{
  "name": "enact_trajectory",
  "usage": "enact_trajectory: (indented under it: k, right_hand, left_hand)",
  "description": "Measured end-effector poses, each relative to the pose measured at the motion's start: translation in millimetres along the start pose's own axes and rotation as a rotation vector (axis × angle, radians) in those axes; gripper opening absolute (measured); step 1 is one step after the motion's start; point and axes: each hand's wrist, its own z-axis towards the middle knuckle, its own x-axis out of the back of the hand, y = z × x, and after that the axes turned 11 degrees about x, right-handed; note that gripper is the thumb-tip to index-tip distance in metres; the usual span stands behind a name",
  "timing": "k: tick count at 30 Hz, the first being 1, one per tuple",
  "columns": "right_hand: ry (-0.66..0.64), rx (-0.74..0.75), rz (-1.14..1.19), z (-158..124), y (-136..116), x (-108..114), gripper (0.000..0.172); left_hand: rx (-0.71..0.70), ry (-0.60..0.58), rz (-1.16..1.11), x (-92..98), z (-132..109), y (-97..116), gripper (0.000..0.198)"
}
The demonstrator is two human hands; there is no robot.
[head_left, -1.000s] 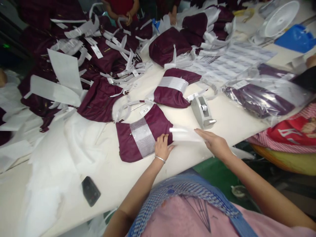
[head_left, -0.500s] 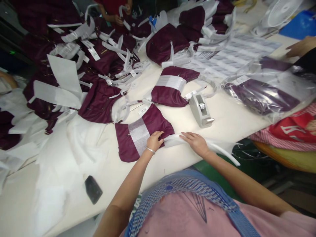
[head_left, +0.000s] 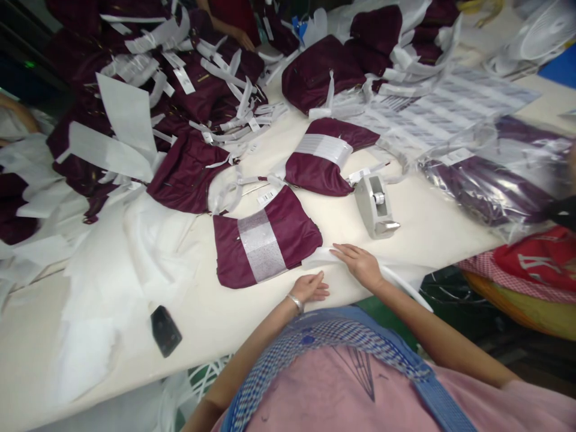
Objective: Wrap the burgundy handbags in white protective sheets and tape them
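2 hands in frame on the near side, both over the white surface [head_left: 211, 324]. Left hand [head_left: 310, 288]: fingers loosely extended and pointing toward the right hand, nothing visible in it, 1 bracelet [head_left: 296, 303] at the wrist. Right hand [head_left: 360, 264]: fingers out straight and close together, laid on 1 white sheet [head_left: 317, 257]; can't tell if the thumb pinches it from below. Sheet runs from under that hand leftward to the corner of the near maroon bag [head_left: 294, 233], other end trails right past the wrist; can't tell if it's fixed to the bag. Near bag lies flat just beyond and left of the left hand, apart from it, 1 pale band [head_left: 263, 246] around its middle, 1 white tag [head_left: 265, 197] at its far edge. 1 second banded bag [head_left: 317, 177] further out, beyond both hands. 1 grey tape dispenser [head_left: 375, 210] just beyond the right hand. 1 unbanded bag [head_left: 184, 174] beyond and left of the left hand, at the edge of a bag heap [head_left: 193, 99] too overlapped to count. 1 black tool [head_left: 165, 331] well left of the left hand, nearer the body. Right of the right hand: clear plastic packaging [head_left: 490, 183] with maroon contents, count unclear.
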Motion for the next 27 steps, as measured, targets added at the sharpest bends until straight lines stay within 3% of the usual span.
enact_trajectory:
  k: [3, 6, 12, 17, 21, 27]
  right_hand:
    - [0.014, 0.025, 0.050, -9.5, 1.3, 3.1, 0.054]
    - [0.002, 0.047, 0.067, -19.7, -0.5, 7.0, 0.053]
    - [-0.044, 0.072, 0.027, -27.4, -5.1, -0.4, 0.049]
    - [-0.077, 0.201, 0.041, -23.6, -7.1, -14.4, 0.050]
    - [-0.114, 0.199, 0.033, -16.0, -23.1, -14.9, 0.049]
    - [-0.176, 0.171, 0.055, 6.1, -41.5, -15.9, 0.032]
  left_hand:
    - [0.099, -0.195, -0.339, -7.3, 4.5, -8.8, 0.053]
    - [0.068, -0.245, -0.627, -7.4, 8.3, -9.3, 0.051]
    - [0.068, 0.067, -0.657, -12.5, 17.2, -14.5, 0.036]
    - [0.060, 0.259, -0.645, -10.0, 24.2, -19.2, 0.023]
    - [0.066, 0.310, -0.617, -7.3, 24.7, -19.0, 0.023]
    - [0.088, 0.309, -0.635, -7.9, 25.2, -17.2, 0.020]
